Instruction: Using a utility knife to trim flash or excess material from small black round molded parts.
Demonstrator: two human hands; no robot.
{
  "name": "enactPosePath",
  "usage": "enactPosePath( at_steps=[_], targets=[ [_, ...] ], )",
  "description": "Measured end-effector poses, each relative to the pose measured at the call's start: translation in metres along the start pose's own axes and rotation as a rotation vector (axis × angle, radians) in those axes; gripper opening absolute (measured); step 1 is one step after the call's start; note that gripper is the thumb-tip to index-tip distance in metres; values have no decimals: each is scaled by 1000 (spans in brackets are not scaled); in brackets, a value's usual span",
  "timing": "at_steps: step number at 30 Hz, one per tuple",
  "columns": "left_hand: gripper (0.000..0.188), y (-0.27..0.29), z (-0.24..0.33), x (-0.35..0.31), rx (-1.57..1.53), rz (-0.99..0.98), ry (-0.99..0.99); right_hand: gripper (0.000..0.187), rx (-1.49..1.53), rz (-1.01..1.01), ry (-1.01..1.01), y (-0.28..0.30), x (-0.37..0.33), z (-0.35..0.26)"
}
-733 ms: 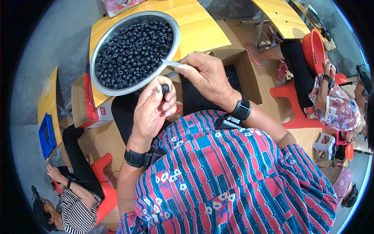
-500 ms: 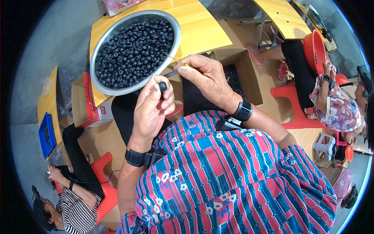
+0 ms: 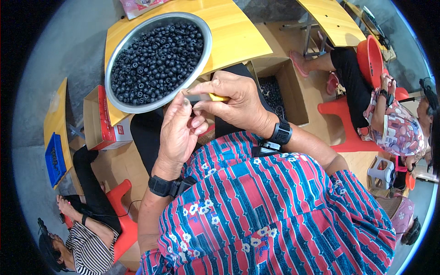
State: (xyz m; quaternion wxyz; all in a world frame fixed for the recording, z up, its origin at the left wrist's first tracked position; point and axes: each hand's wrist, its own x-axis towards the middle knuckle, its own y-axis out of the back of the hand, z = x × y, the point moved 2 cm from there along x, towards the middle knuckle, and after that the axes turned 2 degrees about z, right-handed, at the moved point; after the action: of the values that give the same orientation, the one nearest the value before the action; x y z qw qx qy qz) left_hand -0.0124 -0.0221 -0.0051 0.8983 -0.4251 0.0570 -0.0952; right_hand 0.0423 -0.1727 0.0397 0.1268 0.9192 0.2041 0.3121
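Note:
My left hand (image 3: 176, 130) is closed in a pinch just below the metal bowl. The small black round piece seen in it half a second ago is now hidden by the fingers. My right hand (image 3: 240, 98) grips a small yellow-handled tool (image 3: 219, 97) with a grey, blade-like end pointing to the left hand. The fingertips of both hands meet or nearly meet. Beyond them, the wide metal bowl (image 3: 208, 41) rests on the yellow table (image 3: 238, 34), full of small black round pieces (image 3: 158, 64), several showing a ringed hollow.
Under the table's right side stands a cardboard box (image 3: 293, 94) holding more black pieces. Another open red-and-white box (image 3: 107, 119) is at left, near a blue tray (image 3: 55, 158). Co-workers sit left and right on red stools (image 3: 120, 229); a red basin (image 3: 370, 59) is at right.
My right hand has moved left and slightly down, bringing its fingertips and tool to the left hand's fingertips. The black round piece has gone out of sight. My left hand stays nearly in place.

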Motion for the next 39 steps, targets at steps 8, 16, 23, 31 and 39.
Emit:
enactPosePath(
  at_steps=[8, 16, 23, 31, 39],
  targets=[
    [26, 3, -4, 3, -157, 34, 29, 35, -337, 84, 348, 1, 0, -3],
    [19, -3, -4, 2, -162, 25, 37, 41, -397, 99, 440, -1, -2, 1],
    [21, -1, -5, 3, -86, 47, 35, 27, -397, 97, 458, -1, 0, -3],
    [22, -11, 10, 3, 105, 43, -104, 22, -404, 21, 340, 9, 1, -10],
    [26, -12, 8, 0, 203, -47, -111, 26, -438, 16, 309, 8, -1, -11]
  ],
)
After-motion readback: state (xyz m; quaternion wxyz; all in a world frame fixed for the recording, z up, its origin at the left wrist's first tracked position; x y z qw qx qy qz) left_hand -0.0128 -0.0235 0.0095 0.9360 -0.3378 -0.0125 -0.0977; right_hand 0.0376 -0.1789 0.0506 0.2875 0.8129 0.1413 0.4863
